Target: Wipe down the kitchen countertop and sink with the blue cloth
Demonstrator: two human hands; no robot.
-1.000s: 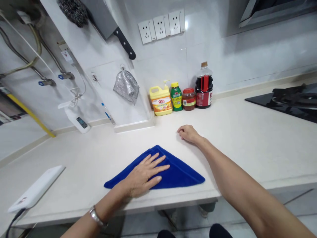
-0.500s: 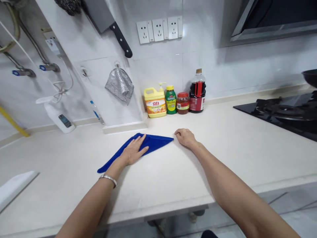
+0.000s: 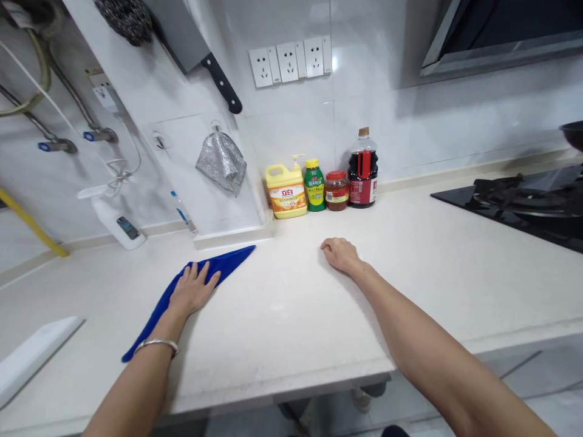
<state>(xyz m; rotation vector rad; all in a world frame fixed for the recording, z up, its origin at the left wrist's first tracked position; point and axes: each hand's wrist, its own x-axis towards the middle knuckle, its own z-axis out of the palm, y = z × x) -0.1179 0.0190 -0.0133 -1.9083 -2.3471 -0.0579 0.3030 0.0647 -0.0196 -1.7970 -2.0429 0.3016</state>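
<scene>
My left hand [image 3: 194,290] lies flat, fingers spread, on a blue cloth [image 3: 228,261] spread over the pale countertop [image 3: 291,315]. The cloth runs from a point near the wall step down to a tip beside my left forearm. A metal bangle sits on that wrist. My right hand [image 3: 337,253] rests on the countertop with its fingers curled under, a short way right of the cloth and holding nothing I can see.
At the back wall stand a yellow detergent bottle [image 3: 285,193], a green bottle [image 3: 314,185], a red-lidded jar [image 3: 336,190] and a dark sauce bottle [image 3: 362,169]. A gas hob [image 3: 523,200] is at right. A white flat device [image 3: 31,355] lies at left. A cleaver [image 3: 191,42] and grey cloth [image 3: 221,161] hang on the wall.
My left hand has slid the blue cloth away from the front edge toward the wall, then leftward across the counter. My right hand has stayed in place.
</scene>
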